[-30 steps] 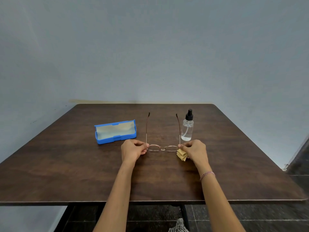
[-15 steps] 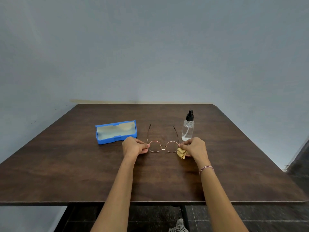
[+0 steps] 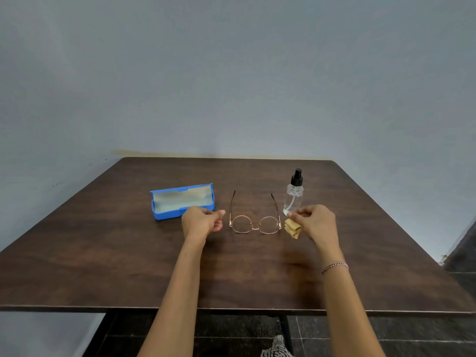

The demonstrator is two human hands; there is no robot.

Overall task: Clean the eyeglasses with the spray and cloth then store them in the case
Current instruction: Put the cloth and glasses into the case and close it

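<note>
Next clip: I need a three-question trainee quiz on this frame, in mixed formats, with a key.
1. True or false: the eyeglasses lie on the table with their temples folded shut.
2. Fill in: the blue case, beyond the left hand, lies ____ (open or closed).
3. Near the spray bottle, what pokes out beneath the right hand?
A) blue case
B) yellow cloth
C) eyeglasses

Key: 1 false, the temples are unfolded; 2 open; 3 B.
</note>
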